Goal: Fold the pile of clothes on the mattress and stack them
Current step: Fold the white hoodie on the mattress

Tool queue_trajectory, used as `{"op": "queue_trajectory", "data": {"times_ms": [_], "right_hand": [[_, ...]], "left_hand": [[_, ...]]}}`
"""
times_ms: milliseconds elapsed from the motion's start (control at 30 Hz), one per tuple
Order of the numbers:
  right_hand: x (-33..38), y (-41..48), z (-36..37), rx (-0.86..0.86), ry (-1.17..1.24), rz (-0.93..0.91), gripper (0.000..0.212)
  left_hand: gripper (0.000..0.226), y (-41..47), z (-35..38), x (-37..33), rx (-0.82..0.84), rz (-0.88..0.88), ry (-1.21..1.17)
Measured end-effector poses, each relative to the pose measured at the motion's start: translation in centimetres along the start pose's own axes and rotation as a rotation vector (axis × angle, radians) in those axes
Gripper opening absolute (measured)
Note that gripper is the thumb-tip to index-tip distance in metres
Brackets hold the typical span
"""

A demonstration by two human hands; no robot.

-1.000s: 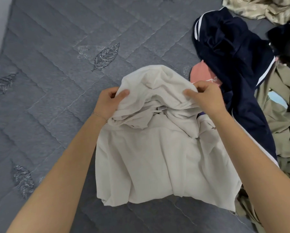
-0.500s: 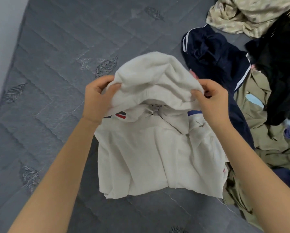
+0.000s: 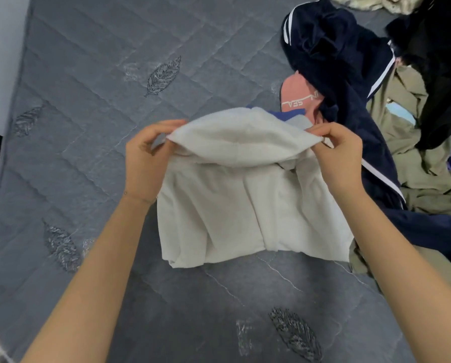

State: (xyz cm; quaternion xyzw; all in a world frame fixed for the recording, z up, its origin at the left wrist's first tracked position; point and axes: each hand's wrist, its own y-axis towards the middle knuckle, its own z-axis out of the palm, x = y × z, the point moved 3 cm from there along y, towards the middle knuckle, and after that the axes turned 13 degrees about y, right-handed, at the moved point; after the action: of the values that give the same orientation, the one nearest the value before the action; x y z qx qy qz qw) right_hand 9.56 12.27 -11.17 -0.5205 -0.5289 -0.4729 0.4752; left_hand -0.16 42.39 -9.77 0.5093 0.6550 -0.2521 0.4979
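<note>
Left grip (image 3: 145, 161) and right grip (image 3: 342, 158) each pinch one end of the cream hoodie (image 3: 240, 210) top fold, stretched between them. Body lies on mattress (image 3: 88, 74) below both. Clothes pile (image 3: 336, 61) just right of right grip.

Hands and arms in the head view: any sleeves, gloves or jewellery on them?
No sleeves and no gloves anywhere in view. The left hand has a thin bracelet at its wrist; the right hand shows no watch or band.
</note>
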Motion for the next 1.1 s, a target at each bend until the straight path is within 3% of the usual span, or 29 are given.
{"op": "queue_trajectory", "data": {"times_ms": [67,133,300,333,433,467,567,667,800,900,967,1033,1100], "right_hand": [[-0.8,-1.6,-0.6,0.035,0.014,0.019,0.026],[-2.3,-3.7,-1.4,0.105,-0.026,0.082,0.031],[-5.3,-7.2,-2.9,0.294,-0.260,0.138,0.039],[-5.0,-7.6,-2.9,0.295,-0.291,0.099,0.039],[-4.4,-8.8,-2.1,0.272,-0.388,-0.060,0.036],[-4.6,-9.2,-1.8,0.275,-0.465,-0.094,0.036],[-5.7,-9.9,-1.8,0.208,-0.650,-0.052,0.056],[-6.4,-9.4,-4.1,0.017,-0.681,0.012,0.074],[-8.0,-8.7,-6.6,0.042,-0.525,0.373,0.094],[-8.1,-8.4,-7.5,0.075,-0.370,0.358,0.079],[-7.9,-8.2,-8.5,-0.009,-0.240,0.321,0.054],[-7.9,-8.0,-9.5,-0.069,-0.168,0.413,0.052],[-8.3,-7.4,-10.2,-0.080,-0.127,0.506,0.043]], "left_hand": [[0.026,-3.1,0.2,1.0,0.067,-0.003,0.024],[0.032,-7.0,1.0,2.8,0.165,-0.004,0.193],[0.026,-13.6,4.2,6.6,0.688,-0.001,0.666],[0.025,-14.0,4.5,6.5,0.676,0.014,0.728],[0.029,-13.6,5.2,4.1,0.174,-0.042,0.625],[0.035,-13.4,6.2,3.3,0.089,-0.066,0.598],[0.060,-13.6,11.1,1.9,0.269,-0.036,0.775],[0.067,-14.7,15.4,3.0,0.471,0.073,1.024],[0.080,-16.1,18.3,5.9,0.677,0.050,1.258],[0.095,-15.5,19.7,4.8,0.579,-0.026,1.170],[0.109,-15.6,21.3,2.7,0.451,0.094,1.066],[0.125,-16.5,23.7,1.3,0.466,0.232,1.070],[0.135,-17.1,26.0,0.9,0.524,0.204,1.117]]}}
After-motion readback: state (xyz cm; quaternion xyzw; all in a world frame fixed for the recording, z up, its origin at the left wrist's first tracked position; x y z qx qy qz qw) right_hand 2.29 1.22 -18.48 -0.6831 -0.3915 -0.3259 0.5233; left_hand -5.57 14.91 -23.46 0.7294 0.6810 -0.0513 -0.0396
